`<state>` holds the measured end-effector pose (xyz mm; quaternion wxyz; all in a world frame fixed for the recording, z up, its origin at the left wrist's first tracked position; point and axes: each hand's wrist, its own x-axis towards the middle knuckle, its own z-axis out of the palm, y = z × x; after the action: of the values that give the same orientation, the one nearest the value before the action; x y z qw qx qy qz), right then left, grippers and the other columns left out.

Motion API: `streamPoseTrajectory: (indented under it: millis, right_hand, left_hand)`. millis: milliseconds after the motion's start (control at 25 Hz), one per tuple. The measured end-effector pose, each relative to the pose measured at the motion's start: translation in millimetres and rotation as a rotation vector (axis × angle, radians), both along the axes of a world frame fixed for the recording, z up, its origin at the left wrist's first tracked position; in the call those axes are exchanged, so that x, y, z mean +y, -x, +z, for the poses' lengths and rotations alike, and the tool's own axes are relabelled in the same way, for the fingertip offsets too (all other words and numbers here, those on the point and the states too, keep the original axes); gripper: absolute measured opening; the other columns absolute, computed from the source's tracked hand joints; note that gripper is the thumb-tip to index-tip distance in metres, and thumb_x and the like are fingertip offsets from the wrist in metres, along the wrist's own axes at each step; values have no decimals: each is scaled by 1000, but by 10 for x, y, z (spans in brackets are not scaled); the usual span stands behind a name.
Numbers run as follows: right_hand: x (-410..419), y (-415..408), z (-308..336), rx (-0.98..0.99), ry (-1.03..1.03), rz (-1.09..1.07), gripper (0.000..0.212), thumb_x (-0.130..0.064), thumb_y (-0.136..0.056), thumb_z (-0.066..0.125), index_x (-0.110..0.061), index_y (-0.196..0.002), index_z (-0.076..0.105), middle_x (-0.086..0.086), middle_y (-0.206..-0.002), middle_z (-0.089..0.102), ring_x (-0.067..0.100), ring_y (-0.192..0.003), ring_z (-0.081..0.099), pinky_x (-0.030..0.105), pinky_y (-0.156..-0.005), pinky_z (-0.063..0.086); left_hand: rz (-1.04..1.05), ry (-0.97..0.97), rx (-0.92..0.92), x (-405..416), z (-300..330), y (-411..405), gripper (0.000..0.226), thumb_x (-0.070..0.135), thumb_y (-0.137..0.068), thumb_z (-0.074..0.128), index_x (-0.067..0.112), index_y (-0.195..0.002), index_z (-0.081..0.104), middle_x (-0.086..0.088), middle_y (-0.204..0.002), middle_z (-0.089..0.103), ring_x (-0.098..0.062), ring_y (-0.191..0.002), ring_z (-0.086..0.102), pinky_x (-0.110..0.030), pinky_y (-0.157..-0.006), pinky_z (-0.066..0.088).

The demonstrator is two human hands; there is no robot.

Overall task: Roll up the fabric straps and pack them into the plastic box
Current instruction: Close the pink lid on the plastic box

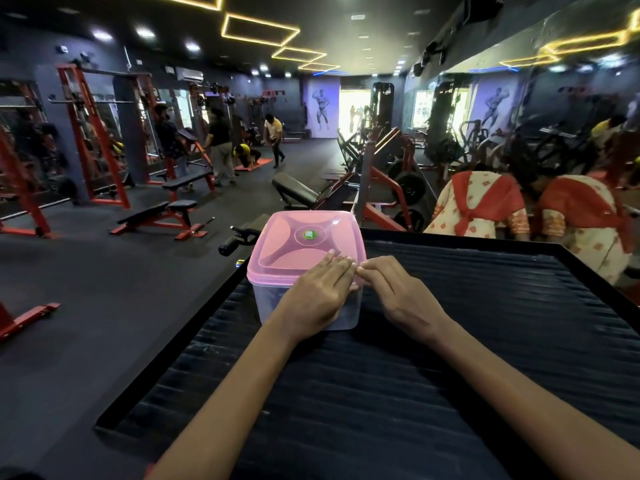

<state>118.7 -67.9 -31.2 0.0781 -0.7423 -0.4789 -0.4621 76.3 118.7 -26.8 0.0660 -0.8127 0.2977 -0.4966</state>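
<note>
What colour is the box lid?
Translucent pink lid, with a small green sticker at its centre; head view.

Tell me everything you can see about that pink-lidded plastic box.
The plastic box is squarish with rounded corners, its body clear and frosted, its contents not discernible. A translucent pink lid sits on it, moulded with raised panels and a round centre bearing a small green sticker. It stands upright at the far left of a black ribbed platform. The left hand lies flat on the lid's near edge; the right hand fingers its near right corner.

bare ribbed mat (450, 341) right of box (273, 299) (lid on)
</note>
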Motion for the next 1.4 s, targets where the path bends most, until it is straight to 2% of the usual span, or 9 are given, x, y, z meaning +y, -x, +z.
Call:
streamPoseTrajectory:
  millis: [160,320,440,560,720,1000,1120,1280,1400]
  right_hand:
    - [-86,93,158,166,-38,157,25,-18,-95,46,-1,-109,57,13,-104,62,23,-96,56,29,-80,50]
    - [222,-444,556,840,-688,-42,18,-16,-94,55,-3,-94,66,9,-99,62,17,-83,58,35,-75,54]
    - [478,-1023,693,1323,-870,-181,10,-9,-88,62,-3,-88,71,15,-99,67,24,-86,63,34,-70,57]
    - [647,-1277,685,1276,-672,-358,19,-4,-86,62,-4,-100,73,12,-123,66,30,-112,60,35,-96,49]
    - [767,-1451,647,1287,-740,-450,25,-6,-88,59,-5,-110,71,13,-121,66,32,-118,56,31,-99,45]
    - [808,-1676,516,1427,-1109,-403,38,-10,-78,72,0,-113,61,16,-114,63,30,-104,61,38,-89,54]
    - [835,-1709,521,1383,-1120,-432,34,-10,-82,68,0,-113,61,19,-117,61,31,-105,61,39,-90,54]
    - [893,-1652,588,1315,-1041,-508,32,-7,-87,63,2,-118,59,19,-120,61,32,-110,59,38,-93,52]
    - [945,-1463,640,1030,-606,-643,26,-4,-94,51,1,-118,58,21,-117,61,36,-107,61,41,-88,51]
  left_hand:
    - [-59,-27,217,55,169,244,29,17,-85,65,-1,-106,70,-16,-106,72,-28,-96,70,-37,-85,57]
    - [-51,574,627,382,815,-116,23,21,-85,69,10,-105,73,-4,-108,72,-17,-97,66,-18,-84,45]
    - [280,635,697,757,1027,-709,28,10,-89,61,5,-117,67,-13,-120,67,-25,-113,62,-22,-94,41]
    - [509,413,884,874,867,-1118,32,9,-93,50,5,-122,63,-17,-128,62,-34,-120,56,-36,-102,41]
    - [509,452,916,1038,713,-1386,36,2,-89,44,3,-118,65,-16,-128,62,-33,-119,56,-34,-103,40]
    - [324,1131,867,1173,623,-1539,24,6,-88,62,1,-110,70,-13,-115,69,-18,-101,63,-13,-75,42]
    - [243,1321,916,1234,604,-1639,22,-3,-80,68,-5,-102,71,-18,-108,71,-23,-95,67,-22,-73,55]
    - [374,1131,889,1232,645,-1730,19,2,-79,69,-3,-97,74,-18,-104,72,-31,-105,65,-32,-89,52]
    - [493,758,829,1099,693,-1672,22,3,-88,57,-5,-105,70,-22,-109,69,-37,-106,63,-36,-91,47]
